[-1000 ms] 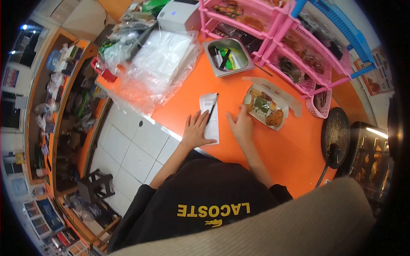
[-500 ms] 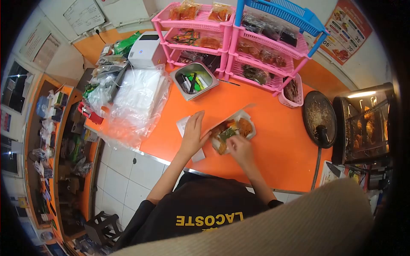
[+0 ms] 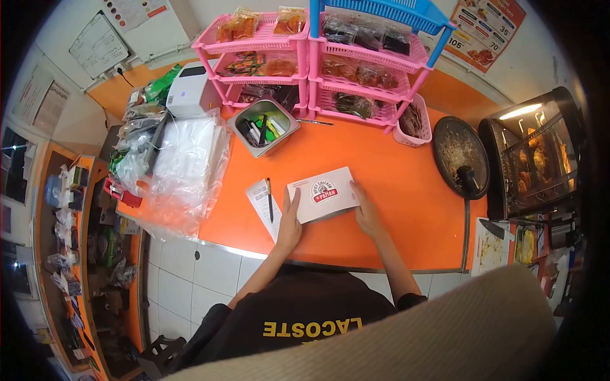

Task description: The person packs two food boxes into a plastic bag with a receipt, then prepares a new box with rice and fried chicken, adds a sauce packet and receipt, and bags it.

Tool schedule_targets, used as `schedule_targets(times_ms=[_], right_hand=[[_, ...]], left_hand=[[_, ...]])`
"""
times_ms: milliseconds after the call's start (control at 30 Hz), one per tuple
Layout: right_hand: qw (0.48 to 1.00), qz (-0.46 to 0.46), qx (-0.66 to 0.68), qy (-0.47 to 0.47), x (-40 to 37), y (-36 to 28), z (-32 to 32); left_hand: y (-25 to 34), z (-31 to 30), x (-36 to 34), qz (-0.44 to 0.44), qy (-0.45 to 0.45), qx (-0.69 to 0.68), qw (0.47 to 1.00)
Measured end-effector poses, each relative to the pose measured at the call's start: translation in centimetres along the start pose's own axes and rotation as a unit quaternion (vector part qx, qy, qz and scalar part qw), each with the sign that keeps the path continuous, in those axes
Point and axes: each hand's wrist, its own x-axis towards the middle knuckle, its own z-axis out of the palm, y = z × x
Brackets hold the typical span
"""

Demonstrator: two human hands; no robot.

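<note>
A closed white food box (image 3: pixel 323 193) with a red and black chicken logo lies on the orange table in front of me. My left hand (image 3: pixel 291 219) grips its left side, and my right hand (image 3: pixel 366 208) is wrapped along its right edge. The food inside is hidden by the lid. Just left of the box, a paper slip (image 3: pixel 262 202) rests on the table with a black pen (image 3: pixel 270 199) across it.
Clear plastic bags (image 3: pixel 190 149) and a white printer (image 3: pixel 192 90) are at the left. Behind the box stand a metal tin (image 3: pixel 264 127) of markers and pink racks (image 3: pixel 254 44) of packets. A round dark pan (image 3: pixel 460 157) and glass food warmer (image 3: pixel 534 155) stand at the right.
The box's lid, raised before over the rice and fried food, is now closed. My right hand has left the food for the box's right edge. The pen on the slip is now uncovered.
</note>
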Motion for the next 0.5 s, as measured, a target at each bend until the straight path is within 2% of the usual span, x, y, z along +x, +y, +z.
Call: schedule_targets(times_ms=[33, 167, 233, 300, 333, 400, 433, 500], right_hand=[[0.998, 0.031, 0.048, -0.002, -0.6, -0.1, 0.7], [0.994, 0.060, 0.089, 0.006, -1.8, -0.6, 2.2], [0.990, 0.067, 0.120, -0.004, -2.0, -0.9, 2.2], [0.996, 0.042, 0.074, -0.014, -1.4, -0.2, 1.6], [0.998, 0.030, 0.051, -0.020, -1.0, 0.1, 1.4], [0.977, 0.122, 0.161, -0.068, 0.3, -1.4, -0.3], [0.958, 0.167, 0.215, -0.093, 0.9, -2.4, -1.2], [0.956, 0.176, 0.194, -0.131, 1.7, -3.2, -2.1]], left_hand=[[-0.2, -0.3, 0.2, -0.010, -0.014, -0.040, 0.999], [-1.1, -2.1, 1.4, -0.049, -0.068, -0.201, 0.976], [-1.6, -3.4, 2.5, -0.030, -0.096, -0.127, 0.987], [-1.5, -4.7, 3.8, -0.019, -0.112, -0.057, 0.992], [-1.2, -5.5, 4.4, -0.048, -0.138, -0.039, 0.989], [-0.5, -6.8, 5.7, -0.108, -0.187, -0.005, 0.976], [-1.3, -6.6, 6.0, -0.055, -0.169, -0.015, 0.984], [-0.5, -7.6, 7.0, -0.122, -0.221, -0.018, 0.967]])
